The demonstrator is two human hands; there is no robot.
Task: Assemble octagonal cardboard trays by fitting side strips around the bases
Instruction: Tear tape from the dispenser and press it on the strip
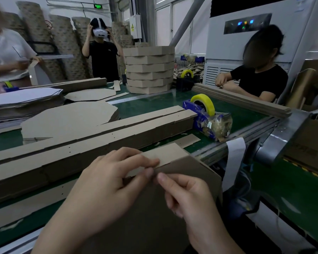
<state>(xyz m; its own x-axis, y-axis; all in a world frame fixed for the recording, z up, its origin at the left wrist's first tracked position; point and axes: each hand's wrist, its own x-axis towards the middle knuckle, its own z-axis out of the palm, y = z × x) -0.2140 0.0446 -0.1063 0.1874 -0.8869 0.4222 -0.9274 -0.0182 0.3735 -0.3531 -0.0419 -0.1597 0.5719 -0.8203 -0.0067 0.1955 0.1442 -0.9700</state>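
At table (154, 105) edge: left hand (106, 182) grip pinching side strip (165, 154) onto base (196, 173); right hand (189, 198) pinching base edge.

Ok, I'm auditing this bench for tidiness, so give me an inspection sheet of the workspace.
Surface: green table, mostly under cardboard.
Job's things: base held at the near edge, strip at its rim; strip stacks; flat bases; finished trays stacked at the back.
Clutter: tape dispenser with a tape wad on it; scrap pile.
Hands: left hand pinches the strip; right hand has its thumb at the same joint, grip unclear.
Cables: thin wire from a headset.
Surroundings: seated worker, two standing; cardboard rolls; white cabinet unit.
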